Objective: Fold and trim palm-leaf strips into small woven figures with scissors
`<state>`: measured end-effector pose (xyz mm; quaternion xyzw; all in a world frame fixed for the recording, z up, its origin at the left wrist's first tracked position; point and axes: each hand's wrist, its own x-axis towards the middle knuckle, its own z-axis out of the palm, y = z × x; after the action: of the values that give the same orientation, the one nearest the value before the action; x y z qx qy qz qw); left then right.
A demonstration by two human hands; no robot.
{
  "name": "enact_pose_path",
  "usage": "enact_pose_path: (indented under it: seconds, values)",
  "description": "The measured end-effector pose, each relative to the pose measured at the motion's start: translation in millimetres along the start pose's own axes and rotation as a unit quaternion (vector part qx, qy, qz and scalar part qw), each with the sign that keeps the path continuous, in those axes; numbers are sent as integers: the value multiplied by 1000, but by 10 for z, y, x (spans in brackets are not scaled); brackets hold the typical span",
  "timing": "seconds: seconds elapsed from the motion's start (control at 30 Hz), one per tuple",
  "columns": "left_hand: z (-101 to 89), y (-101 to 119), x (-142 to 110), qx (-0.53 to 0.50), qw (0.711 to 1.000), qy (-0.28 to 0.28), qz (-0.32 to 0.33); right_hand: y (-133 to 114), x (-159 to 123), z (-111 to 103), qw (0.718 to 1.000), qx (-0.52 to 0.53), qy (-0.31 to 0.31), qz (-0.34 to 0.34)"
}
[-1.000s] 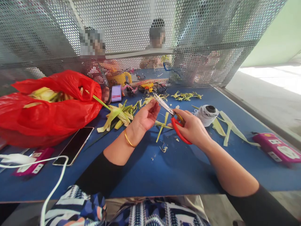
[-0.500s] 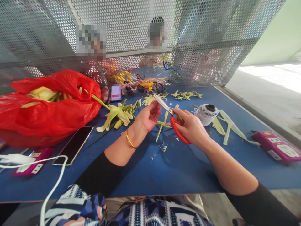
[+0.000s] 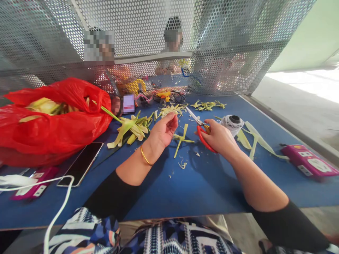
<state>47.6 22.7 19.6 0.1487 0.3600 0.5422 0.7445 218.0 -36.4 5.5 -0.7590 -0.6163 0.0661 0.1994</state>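
Gripping red-handled scissors [image 3: 200, 124] in the right hand [image 3: 219, 137], with fingers wrapped around the handles and blades pointed away above the blue table [image 3: 185, 197]. Holding the left hand [image 3: 163, 130] just opposite, with a gold bangle [image 3: 145, 156] at the wrist and fingers curled close to the thumb; impossible to say whether pinching anything. Working over a cross of pale leaf strips [image 3: 182, 138], placed between the two hands and beside the left fingertips, with contact unclear. Surrounded by a white spool of thread [image 3: 233, 125] next to the right hand, a heap of trimmings [image 3: 173, 109] beyond the left fingertips, loose leaves [image 3: 132, 128] beside the left hand, and a red plastic bag [image 3: 60, 141] of leaves farther left.
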Motion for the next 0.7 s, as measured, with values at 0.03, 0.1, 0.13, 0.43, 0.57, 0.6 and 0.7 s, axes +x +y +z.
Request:
enact_pose_path:
  seconds: [0.03, 0.1, 0.13, 0.43, 0.57, 0.6, 0.7]
  values:
    - [-3, -10, -7, 10, 1000, -3, 11, 3, 13, 14, 999, -38, -15, 10]
    - [-5, -29, -28, 32, 999, -10, 31, 2, 24, 57, 994, -94, -52, 6]
    - [-4, -37, -40, 42, 998, -12, 39, -1, 23, 83, 991, -115, -66, -1]
    - [-2, -53, -100, 107, 993, -20, 55, -29, -23, 181, 968, -216, -105, -70]
    - [-6, -90, -106, 126, 991, -19, 38, -38, -29, 153, 962, -232, -121, -81]
    - [-6, -100, -109, 130, 991, -20, 34, -47, -36, 140, 959, -238, -127, -84]
    - [-9, -124, -114, 145, 989, -28, 31, -89, -72, 95, 955, -242, -144, -94]
